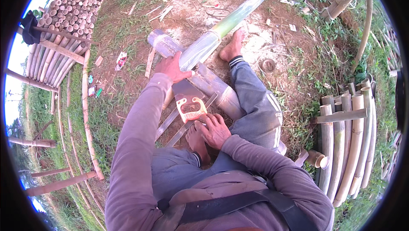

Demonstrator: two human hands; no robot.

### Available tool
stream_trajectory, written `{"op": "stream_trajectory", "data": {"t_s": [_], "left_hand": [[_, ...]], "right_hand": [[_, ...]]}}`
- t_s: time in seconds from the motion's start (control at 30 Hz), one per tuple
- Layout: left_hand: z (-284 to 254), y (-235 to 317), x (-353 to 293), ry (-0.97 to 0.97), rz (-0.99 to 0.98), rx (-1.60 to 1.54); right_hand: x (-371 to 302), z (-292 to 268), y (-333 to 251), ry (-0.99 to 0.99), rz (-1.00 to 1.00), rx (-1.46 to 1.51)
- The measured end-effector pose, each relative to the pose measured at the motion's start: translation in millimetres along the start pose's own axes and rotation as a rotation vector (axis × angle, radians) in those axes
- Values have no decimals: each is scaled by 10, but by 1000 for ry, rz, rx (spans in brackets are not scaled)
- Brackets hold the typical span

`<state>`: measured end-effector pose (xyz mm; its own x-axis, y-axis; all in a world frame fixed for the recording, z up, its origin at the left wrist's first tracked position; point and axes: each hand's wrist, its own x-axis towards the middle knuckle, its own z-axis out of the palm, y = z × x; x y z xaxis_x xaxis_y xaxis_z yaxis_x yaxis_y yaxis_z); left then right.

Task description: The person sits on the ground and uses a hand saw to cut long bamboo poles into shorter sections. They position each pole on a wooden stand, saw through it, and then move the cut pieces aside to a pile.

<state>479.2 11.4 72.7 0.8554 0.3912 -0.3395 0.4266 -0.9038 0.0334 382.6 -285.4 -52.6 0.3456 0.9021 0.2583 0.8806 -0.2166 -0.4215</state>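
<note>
While racks (61,52) hold bamboo (70,13), left grip (171,67) touches pole (229,22), right grip (215,131) saw (186,89); closures unclear.

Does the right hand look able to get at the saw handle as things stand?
Probably yes: the right hand lies close beside the saw handle with nothing visible between them, though whether they touch is unclear.
</note>
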Motion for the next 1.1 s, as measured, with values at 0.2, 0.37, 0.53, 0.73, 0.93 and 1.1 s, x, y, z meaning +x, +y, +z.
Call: {"op": "stream_trajectory", "data": {"t_s": [0.2,0.37,0.53,0.73,0.93,1.1], "left_hand": [[238,133,305,18,-101,10],[33,-355,-235,24,-94,19],[-216,-905,-1003,73,-106,30],[-14,-1307,-1580,99,-183,51],[310,-1233,-1699,66,-208,-17],[383,-1306,-1781,67,-250,-86]], "right_hand": [[369,77,104,-36,-38,-107],[760,289,45,-137,-33,-169],[640,-182,-85,-98,-27,-56],[-52,-904,-250,181,-98,57],[-811,-1700,-316,290,32,241],[-1331,-2099,-277,301,167,336]]}}
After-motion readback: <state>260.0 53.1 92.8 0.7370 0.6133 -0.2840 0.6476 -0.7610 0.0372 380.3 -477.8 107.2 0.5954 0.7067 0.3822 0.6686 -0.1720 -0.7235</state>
